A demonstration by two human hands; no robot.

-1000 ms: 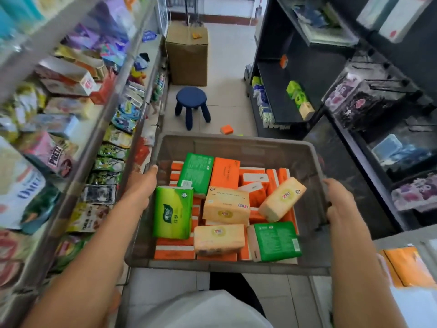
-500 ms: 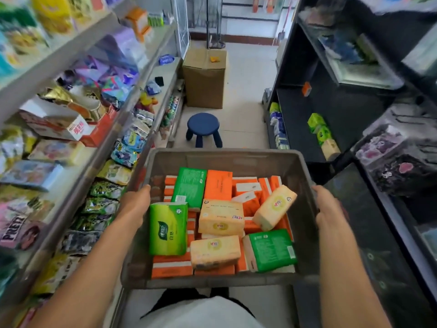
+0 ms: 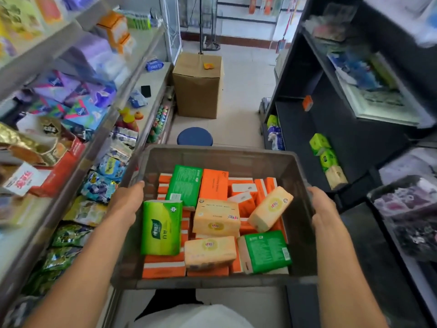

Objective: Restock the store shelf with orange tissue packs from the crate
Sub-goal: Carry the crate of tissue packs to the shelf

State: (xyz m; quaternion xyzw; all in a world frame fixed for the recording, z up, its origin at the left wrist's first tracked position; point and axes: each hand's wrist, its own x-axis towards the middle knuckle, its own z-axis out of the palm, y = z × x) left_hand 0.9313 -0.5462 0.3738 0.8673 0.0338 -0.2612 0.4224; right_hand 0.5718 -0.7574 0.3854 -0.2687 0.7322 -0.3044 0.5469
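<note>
The orange tissue packs lie in the crate, most of them flat along its floor and against its far wall, half buried under green packs and pale yellow packs thrown loosely on top. They are slim bricks in bright orange wrap, several with a white band along one edge; print on them is too small to read. Being at the bottom, they would likely have to be dug out from under the other colours.

The crate is a grey plastic tub, held level at about waist height in the aisle rather than resting on anything. The left hand grips the left rim with fingers curled over the edge, and the right hand clamps the right rim the same way, so the load hangs balanced between the two arms. With both hands taken, no pack can be lifted until the crate is set down somewhere.

Ahead of the crate's far edge stand a blue stool and a cardboard box on the floor. The dark shelf to the right holds a few green packs and one pale yellow pack along its edge, probably the spot to fill. The left shelving carries snacks and packets.
</note>
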